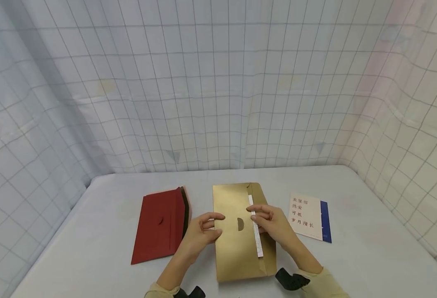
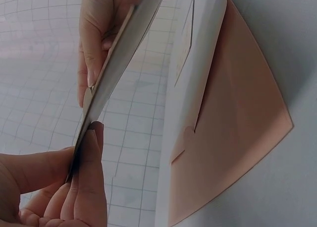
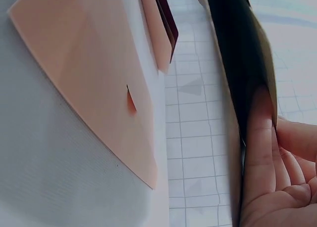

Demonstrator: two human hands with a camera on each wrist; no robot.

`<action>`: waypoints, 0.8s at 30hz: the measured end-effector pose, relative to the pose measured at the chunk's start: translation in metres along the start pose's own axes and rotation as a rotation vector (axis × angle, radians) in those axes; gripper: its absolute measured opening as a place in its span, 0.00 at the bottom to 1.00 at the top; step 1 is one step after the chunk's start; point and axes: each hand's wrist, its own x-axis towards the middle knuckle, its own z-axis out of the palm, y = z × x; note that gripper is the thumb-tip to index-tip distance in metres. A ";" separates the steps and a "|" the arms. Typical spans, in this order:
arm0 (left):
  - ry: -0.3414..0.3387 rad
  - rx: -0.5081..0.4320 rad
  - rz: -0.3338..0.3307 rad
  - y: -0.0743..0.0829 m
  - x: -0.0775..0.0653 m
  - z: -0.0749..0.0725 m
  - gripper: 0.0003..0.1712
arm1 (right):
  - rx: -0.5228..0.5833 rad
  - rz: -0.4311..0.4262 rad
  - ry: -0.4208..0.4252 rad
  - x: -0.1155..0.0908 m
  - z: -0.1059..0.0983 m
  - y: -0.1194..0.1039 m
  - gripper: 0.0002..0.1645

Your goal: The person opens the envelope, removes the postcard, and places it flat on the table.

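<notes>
Raised over the table, a gold envelope (image 1: 233, 252) spans both hands in the head view, with a half-round notch in its middle. A narrow white strip (image 1: 258, 242) runs lengthwise along its right part. At the left edge my left hand (image 1: 201, 234) pinches the envelope between thumb and fingers. My right hand (image 1: 275, 225) grips the flap side by the white strip. In the right wrist view one finger (image 3: 260, 152) reaches into the envelope's dark opening, while the thumb lies outside. Below it lies a peach envelope (image 2: 237, 113), hidden from the head camera.
To the left lies a red envelope (image 1: 153, 227), with dark and pink edges showing along its right side. A cream card (image 1: 305, 217) with red characters and a blue band lies at the right. White gridded curtains (image 1: 218, 103) enclose the table (image 1: 91, 231) at the back and sides.
</notes>
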 end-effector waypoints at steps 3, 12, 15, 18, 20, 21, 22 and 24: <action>0.001 -0.013 0.002 0.000 0.000 -0.001 0.22 | -0.026 -0.008 0.014 0.001 0.001 0.000 0.19; -0.010 -0.036 0.002 -0.002 -0.001 0.000 0.23 | -0.006 -0.010 0.035 0.000 0.002 0.004 0.20; -0.009 -0.037 0.002 -0.002 -0.001 0.000 0.23 | -0.003 -0.007 0.041 0.000 0.002 0.004 0.20; -0.012 -0.038 0.001 -0.002 -0.001 0.000 0.23 | 0.000 -0.003 0.052 -0.001 0.002 0.005 0.20; -0.013 -0.038 0.000 -0.002 -0.001 0.000 0.23 | -0.001 -0.002 0.057 -0.001 0.001 0.006 0.19; -0.013 -0.037 0.000 -0.002 0.000 0.000 0.23 | -0.001 -0.002 0.060 -0.001 0.001 0.005 0.19; -0.010 -0.035 0.001 -0.002 0.000 0.000 0.23 | -0.005 -0.005 0.061 0.000 0.001 0.005 0.19; -0.004 -0.029 0.005 -0.001 0.000 0.000 0.23 | -0.012 -0.011 0.061 0.002 0.001 0.003 0.19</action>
